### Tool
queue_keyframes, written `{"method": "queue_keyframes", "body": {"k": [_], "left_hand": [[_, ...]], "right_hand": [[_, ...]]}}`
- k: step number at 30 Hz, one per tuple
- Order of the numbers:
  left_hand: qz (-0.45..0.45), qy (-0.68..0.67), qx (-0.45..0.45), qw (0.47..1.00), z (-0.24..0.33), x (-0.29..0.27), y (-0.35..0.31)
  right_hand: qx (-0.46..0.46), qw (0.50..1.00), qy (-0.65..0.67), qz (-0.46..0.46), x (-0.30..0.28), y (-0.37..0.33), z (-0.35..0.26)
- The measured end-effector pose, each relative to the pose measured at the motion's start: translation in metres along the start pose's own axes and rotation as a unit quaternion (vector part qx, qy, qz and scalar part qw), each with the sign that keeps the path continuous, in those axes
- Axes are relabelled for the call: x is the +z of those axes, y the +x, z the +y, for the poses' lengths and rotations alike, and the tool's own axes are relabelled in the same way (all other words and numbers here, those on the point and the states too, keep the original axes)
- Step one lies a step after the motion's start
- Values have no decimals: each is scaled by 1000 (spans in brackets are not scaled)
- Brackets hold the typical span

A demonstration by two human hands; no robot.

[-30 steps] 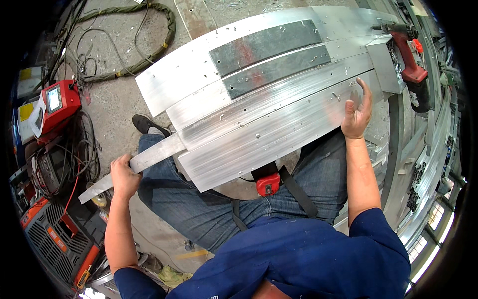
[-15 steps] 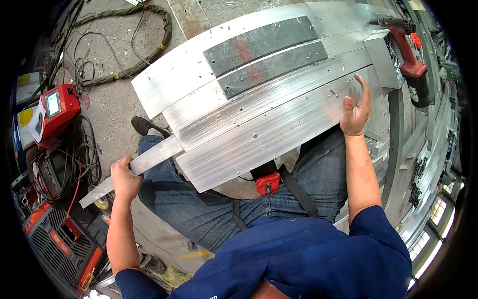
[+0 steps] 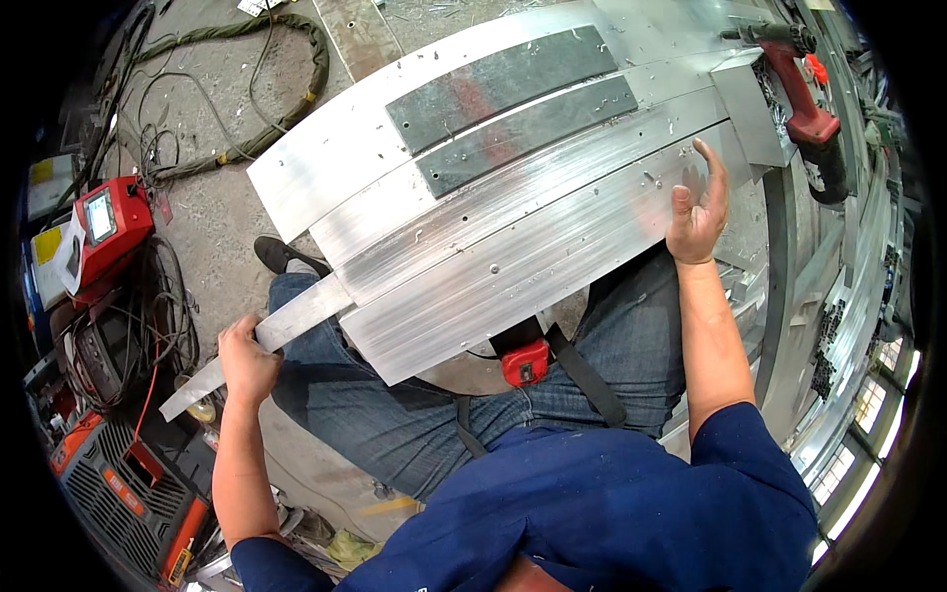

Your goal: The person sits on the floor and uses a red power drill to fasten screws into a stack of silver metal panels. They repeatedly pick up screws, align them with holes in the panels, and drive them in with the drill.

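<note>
My left hand [image 3: 249, 360] is closed around a flat metal strip [image 3: 304, 314], whose far end meets the left ends of several wide aluminium planks [image 3: 493, 268] lying side by side over my lap. Two dark grey plates [image 3: 533, 133] with small holes rest on top of the planks, a reddish smear across them. Beside the right part of the nearest plank is my right hand [image 3: 698, 219], its thumb and fingers apart and nothing held in it. Whether its palm touches the plank edge I cannot tell. Metal chips are scattered over the planks.
A red and black cordless drill [image 3: 809, 118] lies at the right on an open metal box [image 3: 752, 109]. A red tape measure [image 3: 525, 363] sits at my waist. On the left stand a red machine with a screen [image 3: 110, 225], coiled cables [image 3: 173, 306] and an orange-black machine [image 3: 128, 493].
The view has shifted slightly, so the planks, plates and drill appear a little farther left and up. Both hands keep nearly the same pose, the left still gripping the strip.
</note>
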State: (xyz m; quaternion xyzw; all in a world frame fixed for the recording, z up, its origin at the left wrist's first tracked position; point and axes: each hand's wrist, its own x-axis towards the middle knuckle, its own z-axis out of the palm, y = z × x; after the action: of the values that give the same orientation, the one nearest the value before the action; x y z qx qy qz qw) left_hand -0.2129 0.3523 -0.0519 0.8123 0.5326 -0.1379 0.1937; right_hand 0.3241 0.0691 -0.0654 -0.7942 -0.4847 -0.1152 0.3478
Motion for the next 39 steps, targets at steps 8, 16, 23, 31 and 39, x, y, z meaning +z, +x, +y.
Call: {"method": "queue_keyframes", "body": {"k": [8, 16, 23, 31, 39], "left_hand": [[8, 2, 8, 1000, 2, -3, 0], [11, -5, 18, 1000, -5, 4, 3], [41, -24, 35, 998, -10, 28, 11], [48, -25, 22, 998, -9, 37, 15], [64, -23, 39, 997, -7, 39, 14]], "right_hand": [[5, 1000, 14, 0, 1, -1, 1], [-3, 1000, 12, -5, 0, -1, 1], [1, 1000, 12, -14, 0, 0, 1], [3, 1000, 13, -16, 0, -2, 3], [3, 1000, 13, -10, 1, -1, -1]]}}
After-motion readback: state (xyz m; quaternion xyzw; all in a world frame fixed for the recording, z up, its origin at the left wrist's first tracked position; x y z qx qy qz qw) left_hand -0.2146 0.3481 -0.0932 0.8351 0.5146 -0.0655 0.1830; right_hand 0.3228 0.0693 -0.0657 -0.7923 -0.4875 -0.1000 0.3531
